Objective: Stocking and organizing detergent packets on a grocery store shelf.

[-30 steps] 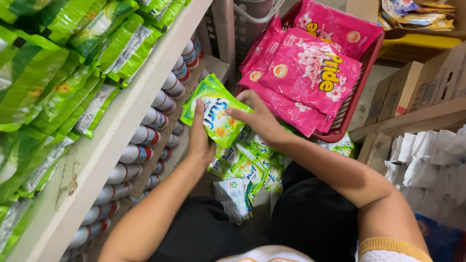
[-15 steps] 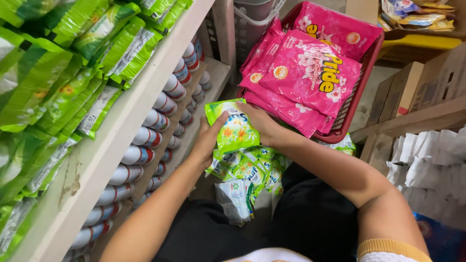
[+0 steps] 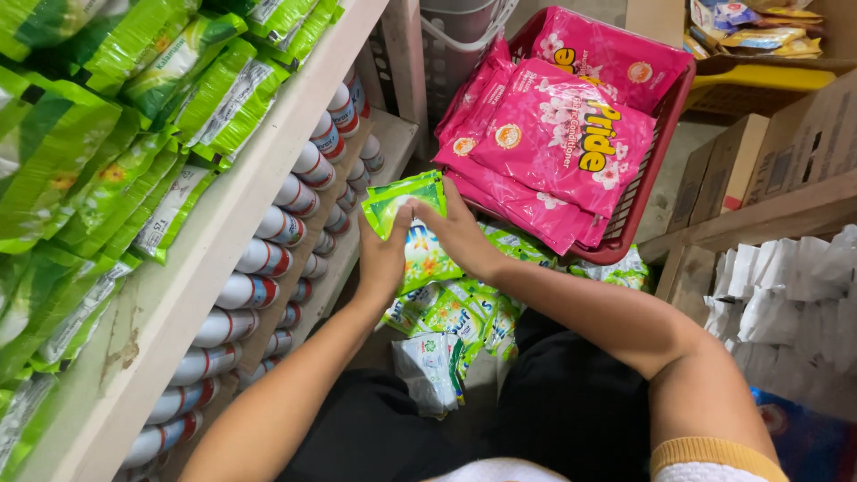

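Both forearms reach far; the left hand (image 3: 382,254) and right hand (image 3: 457,234), fingers curled, grasp a green sachet pack (image 3: 406,201) beside the red basket (image 3: 656,156)

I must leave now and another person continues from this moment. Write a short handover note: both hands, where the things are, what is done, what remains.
Left hand: grips the left side of a stack of green sachets, thumb on top.
Right hand: holds the same stack from the right.
Things: the stack is held in front of the red basket of pink packs. More green sachets lie loose in a pile below the hands. The shelf at left holds green packs above and cans beneath.
Done: one stack gathered in the hands.
Left: the loose pile is not yet gathered.
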